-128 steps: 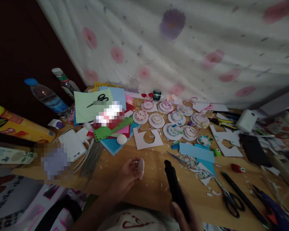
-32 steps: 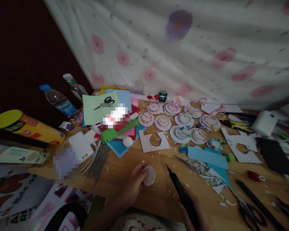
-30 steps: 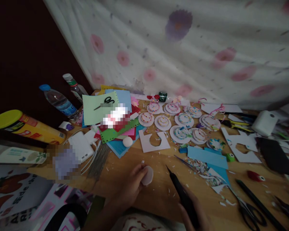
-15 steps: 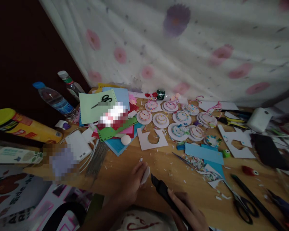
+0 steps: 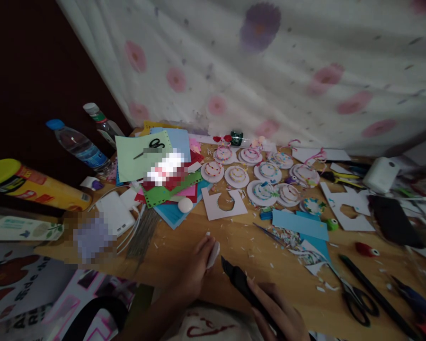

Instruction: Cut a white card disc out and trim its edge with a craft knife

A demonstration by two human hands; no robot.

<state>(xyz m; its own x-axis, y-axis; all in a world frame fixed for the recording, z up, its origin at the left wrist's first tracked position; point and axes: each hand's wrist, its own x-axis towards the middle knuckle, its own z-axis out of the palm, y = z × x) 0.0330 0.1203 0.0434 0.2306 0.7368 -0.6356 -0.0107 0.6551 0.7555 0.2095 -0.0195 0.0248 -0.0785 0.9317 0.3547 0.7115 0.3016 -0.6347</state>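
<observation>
Near the table's front edge, my left hand [image 5: 198, 265] pinches a small white piece [image 5: 213, 255], perhaps foam or thick card, with its rounded edge facing right. My right hand [image 5: 279, 308] is wrapped round a black utility knife [image 5: 244, 282]. The blade points up and left, a small gap away from the white piece. Beyond my hands lies a white card sheet with a round cut-out [image 5: 209, 208]. Several small white hats [image 5: 237, 176] with beaded bands stand behind it on the table.
Scissors [image 5: 355, 296] and a dark rod [image 5: 372, 293] lie at the right, near blue card strips [image 5: 300, 225] and paper scraps. On the left are coloured sheets [image 5: 138, 161], a white power bank [image 5: 119, 213], a water bottle [image 5: 81, 147] and a yellow-lidded canister [image 5: 39, 187].
Both hands stay almost where they were, with the white piece and the knife still held. The whole view has shifted very slightly.
</observation>
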